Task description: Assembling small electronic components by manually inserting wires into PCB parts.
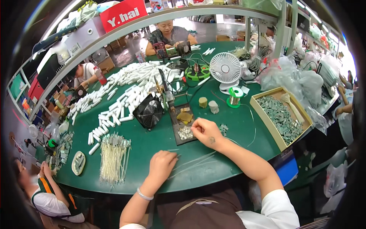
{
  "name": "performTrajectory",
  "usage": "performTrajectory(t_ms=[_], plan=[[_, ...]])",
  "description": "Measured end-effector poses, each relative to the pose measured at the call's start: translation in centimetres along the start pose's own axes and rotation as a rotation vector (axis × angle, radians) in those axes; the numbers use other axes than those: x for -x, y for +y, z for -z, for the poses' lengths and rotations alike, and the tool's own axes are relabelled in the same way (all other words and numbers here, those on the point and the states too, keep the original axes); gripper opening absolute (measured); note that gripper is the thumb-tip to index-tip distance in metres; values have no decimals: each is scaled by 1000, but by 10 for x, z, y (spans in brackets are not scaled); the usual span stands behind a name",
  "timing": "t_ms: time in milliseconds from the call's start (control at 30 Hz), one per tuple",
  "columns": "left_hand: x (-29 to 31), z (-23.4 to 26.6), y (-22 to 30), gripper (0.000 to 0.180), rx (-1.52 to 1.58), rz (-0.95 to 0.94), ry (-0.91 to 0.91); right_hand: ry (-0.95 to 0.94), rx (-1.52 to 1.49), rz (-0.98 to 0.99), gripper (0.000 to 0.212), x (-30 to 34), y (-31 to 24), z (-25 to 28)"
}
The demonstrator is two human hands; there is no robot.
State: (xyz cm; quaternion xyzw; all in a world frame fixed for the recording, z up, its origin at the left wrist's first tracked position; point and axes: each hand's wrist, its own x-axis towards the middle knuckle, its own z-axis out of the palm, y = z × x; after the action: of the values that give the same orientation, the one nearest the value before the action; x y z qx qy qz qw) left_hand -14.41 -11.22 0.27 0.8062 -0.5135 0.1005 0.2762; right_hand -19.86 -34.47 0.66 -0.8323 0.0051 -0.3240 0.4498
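My left hand (163, 165) rests low over the green table, fingers bent together. A thin pale strand pokes out by its fingertips, but what it holds is hidden. Several thin pale wires (194, 163) lie on the table to its right. My right hand (207, 133) is closed in a pinch at the edge of a heap of small silvery parts (185, 133); whatever sits between the fingertips is too small to name. That heap lies on a dark plate (184, 142), below a yellowish lump (185, 117). Small green circuit boards (223, 129) lie beyond my right wrist.
A black fan (149, 111) and a bundle of pale wires (114, 158) stand left. White tubes (126, 101) pile behind. A white fan (225, 68), a solder spool (235, 97) and a box of boards (282, 118) are right. Other people sit around the table.
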Motion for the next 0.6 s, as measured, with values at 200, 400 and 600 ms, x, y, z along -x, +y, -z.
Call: performTrajectory(t_ms=[200, 400, 600], plan=[[-1, 35, 53, 28, 344, 127, 220, 12, 32, 24, 12, -2, 0, 4], [19, 64, 117, 43, 1093, -226, 563, -31, 62, 24, 12, 0, 9, 5], [43, 97, 166, 61, 1338, -726, 577, -12, 50, 29, 12, 1, 4, 5]])
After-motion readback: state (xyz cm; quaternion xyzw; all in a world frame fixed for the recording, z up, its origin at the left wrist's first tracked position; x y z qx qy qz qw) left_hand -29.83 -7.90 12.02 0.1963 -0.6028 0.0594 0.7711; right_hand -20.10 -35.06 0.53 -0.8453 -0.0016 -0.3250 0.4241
